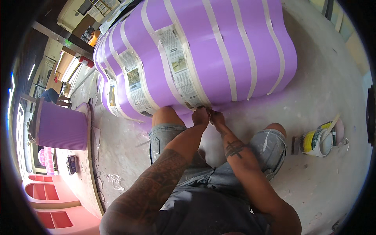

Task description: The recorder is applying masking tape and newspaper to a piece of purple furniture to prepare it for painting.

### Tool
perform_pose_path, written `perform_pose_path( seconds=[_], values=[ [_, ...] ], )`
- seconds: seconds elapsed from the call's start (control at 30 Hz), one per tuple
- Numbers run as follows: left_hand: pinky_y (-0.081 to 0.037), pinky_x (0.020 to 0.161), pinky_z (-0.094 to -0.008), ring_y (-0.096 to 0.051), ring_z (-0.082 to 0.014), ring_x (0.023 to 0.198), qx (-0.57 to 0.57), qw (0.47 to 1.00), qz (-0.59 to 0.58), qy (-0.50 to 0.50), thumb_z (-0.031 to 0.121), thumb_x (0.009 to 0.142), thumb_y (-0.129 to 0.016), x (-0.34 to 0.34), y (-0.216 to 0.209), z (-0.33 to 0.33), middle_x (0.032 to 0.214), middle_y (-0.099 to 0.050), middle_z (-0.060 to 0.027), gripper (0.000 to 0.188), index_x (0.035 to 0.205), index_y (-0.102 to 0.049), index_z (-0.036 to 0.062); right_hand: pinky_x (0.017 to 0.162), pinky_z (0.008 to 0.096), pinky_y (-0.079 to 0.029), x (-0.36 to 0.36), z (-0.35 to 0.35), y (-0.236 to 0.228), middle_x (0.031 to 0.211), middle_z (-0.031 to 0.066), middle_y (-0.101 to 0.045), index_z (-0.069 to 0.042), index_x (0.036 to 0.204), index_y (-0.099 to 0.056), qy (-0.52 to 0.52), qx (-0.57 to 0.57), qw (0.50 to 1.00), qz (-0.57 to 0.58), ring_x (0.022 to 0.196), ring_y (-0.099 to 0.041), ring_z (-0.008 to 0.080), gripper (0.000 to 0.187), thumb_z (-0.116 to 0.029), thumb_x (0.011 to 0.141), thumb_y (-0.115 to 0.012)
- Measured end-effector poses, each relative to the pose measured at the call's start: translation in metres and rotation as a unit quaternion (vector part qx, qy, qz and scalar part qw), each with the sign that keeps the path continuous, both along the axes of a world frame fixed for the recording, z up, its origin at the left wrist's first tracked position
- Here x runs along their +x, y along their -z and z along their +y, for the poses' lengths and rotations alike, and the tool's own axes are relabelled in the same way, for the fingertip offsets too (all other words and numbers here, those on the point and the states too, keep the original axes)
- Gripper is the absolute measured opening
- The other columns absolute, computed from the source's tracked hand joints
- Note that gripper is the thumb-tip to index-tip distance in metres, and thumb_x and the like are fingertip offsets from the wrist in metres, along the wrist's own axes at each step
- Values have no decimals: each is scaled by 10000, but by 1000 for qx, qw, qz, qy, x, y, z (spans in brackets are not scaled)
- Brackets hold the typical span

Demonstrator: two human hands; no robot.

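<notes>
A large, curved purple piece lies in front of me, banded with cream masking tape strips. Newspaper fills the gap between two of these strips, and more newspaper covers other gaps to the left. Both my hands meet at the piece's lower edge, where one taped newspaper band ends. My left hand is closed there, its fingers bent against the edge. Right beside it, my right hand is closed in a pinch. Whatever sits between the fingers of either hand is hidden.
A paint can with a stick stands on the concrete floor at my right, a dark-bristled brush beside it. To the left are a purple ribbed drum-like piece, a board's edge and pink shelving. Another person's leg shows farther back.
</notes>
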State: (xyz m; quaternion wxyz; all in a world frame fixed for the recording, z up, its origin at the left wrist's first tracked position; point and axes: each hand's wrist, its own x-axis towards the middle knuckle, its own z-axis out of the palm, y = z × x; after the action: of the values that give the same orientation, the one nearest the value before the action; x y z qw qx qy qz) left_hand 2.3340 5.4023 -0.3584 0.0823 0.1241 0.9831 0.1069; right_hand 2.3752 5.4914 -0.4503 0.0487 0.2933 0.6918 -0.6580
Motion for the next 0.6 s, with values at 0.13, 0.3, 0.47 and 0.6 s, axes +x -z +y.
perform_pose_path(
  seconds=[0.13, 0.3, 0.47, 0.6],
  values=[
    [-581, 758, -505, -738, -383, 854, -57, 998, 22, 33, 301, 961, -534, -11, 8, -13, 876, -733, -213, 328, 872, -752, 72, 618, 406, -471, -13, -22, -25, 685, 134, -666, 34, 838, -719, 111, -53, 992, -34, 653, -631, 242, 493, -445, 904, -624],
    [-588, 726, -496, -741, -373, 840, -101, 992, 25, 75, 205, 927, -559, -12, 4, -25, 865, -734, -206, 250, 843, -750, 66, 708, 419, -478, -31, -40, -12, 964, 185, -706, 49, 952, -708, 184, -170, 964, -93, 814, -638, 252, 504, -444, 861, -660],
    [-592, 716, -486, -741, -370, 839, -12, 994, 46, 101, 185, 919, -578, 11, -1, 33, 858, -735, -203, 229, 830, -753, 67, 701, 389, -474, -21, 19, 90, 975, 129, -679, 16, 1111, -673, 251, -414, 875, -27, 824, -614, 259, 458, -368, 863, -654],
    [-564, 757, -524, -725, -404, 853, -54, 993, 49, 92, 216, 949, -532, -14, 10, -17, 905, -727, -227, 279, 885, -742, 44, 701, 396, -477, -31, -29, 41, 1012, 117, -686, 25, 1102, -662, 156, -414, 896, -34, 816, -623, 264, 411, -314, 872, -619]
  ],
)
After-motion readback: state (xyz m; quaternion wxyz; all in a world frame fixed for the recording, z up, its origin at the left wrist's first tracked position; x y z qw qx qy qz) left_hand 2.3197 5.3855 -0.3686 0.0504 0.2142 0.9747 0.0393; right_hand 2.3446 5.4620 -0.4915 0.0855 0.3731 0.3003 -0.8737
